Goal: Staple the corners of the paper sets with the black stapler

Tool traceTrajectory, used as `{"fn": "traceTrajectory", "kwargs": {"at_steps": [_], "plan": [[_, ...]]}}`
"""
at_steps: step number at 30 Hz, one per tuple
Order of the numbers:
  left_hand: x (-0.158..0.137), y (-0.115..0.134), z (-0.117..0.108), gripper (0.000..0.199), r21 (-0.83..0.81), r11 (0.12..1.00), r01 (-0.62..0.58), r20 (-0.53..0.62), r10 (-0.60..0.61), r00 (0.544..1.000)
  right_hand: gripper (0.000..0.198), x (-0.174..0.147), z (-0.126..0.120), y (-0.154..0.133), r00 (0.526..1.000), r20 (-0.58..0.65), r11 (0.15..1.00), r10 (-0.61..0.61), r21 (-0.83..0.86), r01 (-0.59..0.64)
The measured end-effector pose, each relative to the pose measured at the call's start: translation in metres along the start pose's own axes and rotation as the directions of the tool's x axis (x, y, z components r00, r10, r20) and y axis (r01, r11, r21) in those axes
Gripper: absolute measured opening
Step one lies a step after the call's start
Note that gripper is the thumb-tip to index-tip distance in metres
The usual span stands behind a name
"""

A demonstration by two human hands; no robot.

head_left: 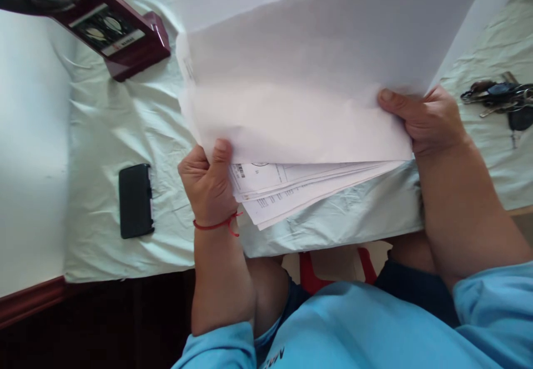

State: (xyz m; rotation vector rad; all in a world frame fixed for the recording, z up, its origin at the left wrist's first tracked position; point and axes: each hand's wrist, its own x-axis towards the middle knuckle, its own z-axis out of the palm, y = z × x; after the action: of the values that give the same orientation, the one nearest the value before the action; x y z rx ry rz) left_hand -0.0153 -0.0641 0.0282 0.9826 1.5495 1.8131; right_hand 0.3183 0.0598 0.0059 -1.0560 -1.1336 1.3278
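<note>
A stack of papers (300, 119) is held up in front of me by both hands. The top sheet is blank on the side facing me, and its upper part falls in shade. Printed sheets (275, 200) fan out below its lower edge, one with a barcode and part of a round mark. My left hand (210, 183), with a red string at the wrist, is closed on the lower left corner, thumb on top. My right hand (433, 116) grips the right edge, its thumb pressed on the blank sheet. The fingers of both hands are mostly hidden behind the papers.
A pale green cloth (100, 136) covers the table. On the left lies a dark phone-like case (136, 201); beyond it stands a dark red wooden stand (133, 39). A bunch of keys (499, 97) rests at the right. A red-edged seat (308, 274) shows below.
</note>
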Motion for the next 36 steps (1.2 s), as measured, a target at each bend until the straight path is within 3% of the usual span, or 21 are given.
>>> {"fn": "traceTrajectory", "kwargs": {"at_steps": [4,10,14,31,36], "plan": [[-0.003,0.001,0.006,0.047,-0.038,0.999,0.009,-0.039,-0.01,0.999,0.074,-0.002,0.005,-0.001,1.0,-0.026,1.0,-0.004,0.02,0.005],[-0.005,0.005,0.003,0.05,-0.07,0.992,0.102,0.096,-0.096,0.991,0.072,0.002,0.006,-0.001,0.997,-0.048,0.998,-0.053,0.02,0.054],[-0.002,0.002,-0.004,0.056,0.014,0.998,0.061,0.086,-0.062,0.994,0.069,0.003,0.004,0.001,0.994,-0.079,0.996,-0.08,0.017,0.082],[-0.003,0.003,0.003,0.056,0.0,1.0,0.022,0.034,-0.022,0.999,0.069,0.008,0.0,0.009,0.989,-0.078,0.992,-0.124,0.017,0.126],[-0.003,0.004,-0.001,0.051,-0.005,0.998,0.056,0.174,-0.054,0.983,0.068,0.013,-0.005,0.01,0.977,-0.1,0.981,-0.19,0.008,0.192]]}}
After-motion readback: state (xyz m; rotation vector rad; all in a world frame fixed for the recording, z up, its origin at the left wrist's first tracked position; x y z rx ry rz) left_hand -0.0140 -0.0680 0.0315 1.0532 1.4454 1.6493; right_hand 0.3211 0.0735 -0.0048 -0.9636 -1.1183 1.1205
